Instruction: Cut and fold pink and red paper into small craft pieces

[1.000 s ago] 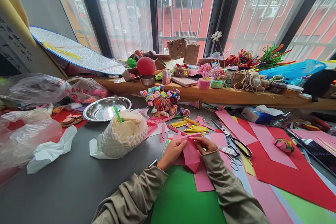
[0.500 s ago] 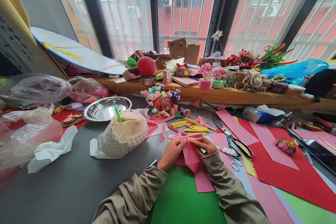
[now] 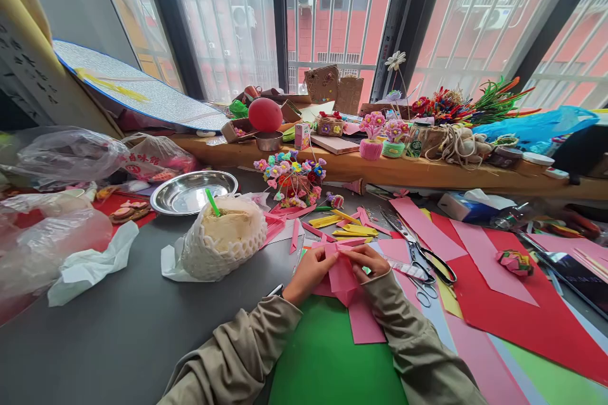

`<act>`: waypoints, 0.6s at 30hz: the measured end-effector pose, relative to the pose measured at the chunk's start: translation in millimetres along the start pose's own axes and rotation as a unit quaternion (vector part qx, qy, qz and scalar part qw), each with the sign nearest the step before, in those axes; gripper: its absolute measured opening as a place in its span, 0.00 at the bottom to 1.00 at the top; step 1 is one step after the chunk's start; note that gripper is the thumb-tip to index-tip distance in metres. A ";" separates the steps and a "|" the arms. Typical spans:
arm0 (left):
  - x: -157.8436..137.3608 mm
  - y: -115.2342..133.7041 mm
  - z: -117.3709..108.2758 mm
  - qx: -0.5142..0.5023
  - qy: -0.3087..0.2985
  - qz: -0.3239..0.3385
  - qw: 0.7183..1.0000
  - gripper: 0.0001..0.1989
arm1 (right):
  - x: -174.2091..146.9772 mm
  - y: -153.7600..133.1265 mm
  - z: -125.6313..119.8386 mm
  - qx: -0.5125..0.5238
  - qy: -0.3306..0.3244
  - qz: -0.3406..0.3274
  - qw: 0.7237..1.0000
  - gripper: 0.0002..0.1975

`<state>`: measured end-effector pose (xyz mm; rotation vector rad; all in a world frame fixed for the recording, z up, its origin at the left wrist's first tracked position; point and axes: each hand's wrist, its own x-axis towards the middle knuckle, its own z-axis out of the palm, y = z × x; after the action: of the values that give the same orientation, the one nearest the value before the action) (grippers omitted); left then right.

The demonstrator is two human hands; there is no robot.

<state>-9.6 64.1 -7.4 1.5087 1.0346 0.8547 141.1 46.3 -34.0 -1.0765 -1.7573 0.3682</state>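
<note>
A folded piece of pink paper [image 3: 342, 275] is pinched by its top edge between my two hands. My left hand [image 3: 310, 273] grips it with thumb and fingers at the upper left. From the other side, my right hand [image 3: 367, 262] holds the same edge, its fingertips almost meeting those of the left. The paper's lower part hangs down in a loose fold. Beneath my hands lie a flat pink sheet [image 3: 367, 324] and a large green sheet [image 3: 332, 361]. Just beyond my fingers are folded yellow paper strips [image 3: 354, 230] and pink strips [image 3: 295, 237].
Black-handled scissors [image 3: 434, 266] and a smaller pair [image 3: 424, 294] lie right of my hands. Red paper [image 3: 522, 323] spreads farther right. To the left stand a wrapped coconut [image 3: 228, 237] with a green straw and a metal plate [image 3: 164, 197]. Craft flowers [image 3: 291, 180] stand behind.
Both hands stay pinched on the pink paper. Its hanging lower part has shifted from a pointed shape to a shorter, squarer one. The view has moved slightly.
</note>
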 end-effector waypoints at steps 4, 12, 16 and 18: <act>-1.9 2.1 0.3 0.010 -0.007 0.006 1.000 0.16 | 2.9 -5.7 -2.9 0.056 0.016 0.083 0.995 0.14; -4.9 2.1 1.0 0.037 -0.087 0.007 0.996 0.17 | 5.8 3.2 -1.0 0.119 0.026 0.143 0.982 0.14; -4.7 1.1 0.7 0.053 -0.093 0.002 0.994 0.18 | 6.3 3.4 -1.8 0.113 0.010 0.136 0.984 0.13; -4.6 0.7 0.9 0.060 -0.093 0.007 0.994 0.18 | 6.4 3.0 -2.8 0.110 0.003 0.135 0.985 0.13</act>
<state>-10.3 59.5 -6.8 1.6642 0.9517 0.6573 144.4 52.5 -30.9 -1.1541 -1.5247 0.7094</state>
